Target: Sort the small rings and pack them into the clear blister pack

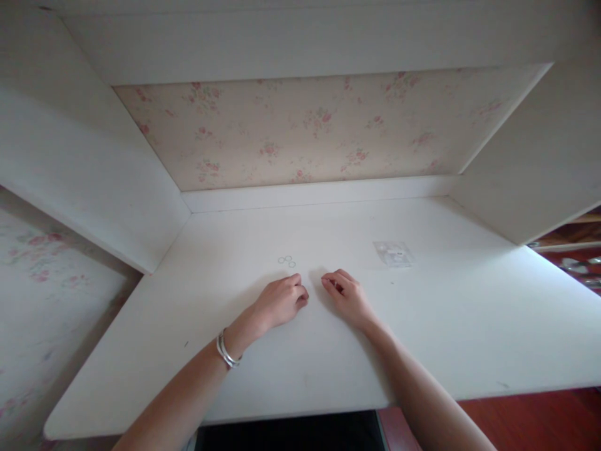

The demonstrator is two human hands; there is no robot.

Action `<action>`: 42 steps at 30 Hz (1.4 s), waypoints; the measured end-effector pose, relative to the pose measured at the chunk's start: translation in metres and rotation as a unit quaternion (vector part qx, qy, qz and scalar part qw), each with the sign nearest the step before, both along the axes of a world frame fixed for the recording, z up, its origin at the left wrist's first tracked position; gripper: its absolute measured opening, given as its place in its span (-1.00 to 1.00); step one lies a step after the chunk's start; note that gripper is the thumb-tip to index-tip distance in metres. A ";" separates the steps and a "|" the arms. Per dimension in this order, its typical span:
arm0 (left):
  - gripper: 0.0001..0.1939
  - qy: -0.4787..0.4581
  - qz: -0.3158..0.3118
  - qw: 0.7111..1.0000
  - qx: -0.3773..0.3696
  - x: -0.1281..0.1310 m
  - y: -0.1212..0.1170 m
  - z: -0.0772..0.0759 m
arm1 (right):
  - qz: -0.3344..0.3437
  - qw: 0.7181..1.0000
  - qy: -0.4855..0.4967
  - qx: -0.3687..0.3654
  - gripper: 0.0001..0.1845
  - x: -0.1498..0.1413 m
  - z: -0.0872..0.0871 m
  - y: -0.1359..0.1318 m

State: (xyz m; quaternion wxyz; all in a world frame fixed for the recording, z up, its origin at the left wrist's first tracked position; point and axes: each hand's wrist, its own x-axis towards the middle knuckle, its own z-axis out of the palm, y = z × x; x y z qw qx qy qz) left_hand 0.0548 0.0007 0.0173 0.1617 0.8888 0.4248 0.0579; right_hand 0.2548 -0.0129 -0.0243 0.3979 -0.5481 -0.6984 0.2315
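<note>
My left hand [284, 299] rests low over the white desk, its fingers curled inward; whatever they may hold is hidden. Facing it, a short gap away, my right hand [348, 298] pinches thumb and fingers together. A tiny pale speck shows at those fingertips, too small to name. Just beyond my left hand lie three small thin greenish rings [288, 259], close together and flat on the desk. A clear plastic bag [394, 254] with small pale contents and a label lies beyond my right hand, to the right.
The white desk [263, 382] stands between side panels, with a low ledge [323, 191] and floral wallpaper [300, 134] behind. A silver bracelet [228, 349] circles my left wrist. Shelves with reddish items [573, 260] show at the right, a reddish floor [530, 416] below.
</note>
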 end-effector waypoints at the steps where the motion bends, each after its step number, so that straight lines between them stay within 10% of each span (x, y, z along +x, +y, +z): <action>1: -0.80 -0.004 0.003 1.000 -0.005 0.000 0.000 0.000 | 0.001 1.000 0.000 -0.001 -0.70 0.000 0.000 0.000; 10: -0.76 -0.188 0.109 0.975 -0.037 -0.036 -0.009 0.007 | 0.014 1.000 -0.016 -0.006 -0.71 0.001 -0.002 -0.002; 18: -0.65 -0.270 0.294 0.908 -0.128 -0.088 -0.007 -0.018 | 0.066 0.990 -0.122 -0.025 -0.75 -0.019 0.003 0.019; 34: -0.64 -0.318 0.274 0.893 -0.165 -0.088 -0.006 -0.024 | 0.130 0.931 -0.342 -0.018 -0.70 -0.049 0.017 0.061; 42: -0.62 -0.312 0.266 0.900 -0.149 -0.089 -0.007 -0.027 | 0.072 0.979 -0.189 0.032 -0.74 -0.020 0.004 0.020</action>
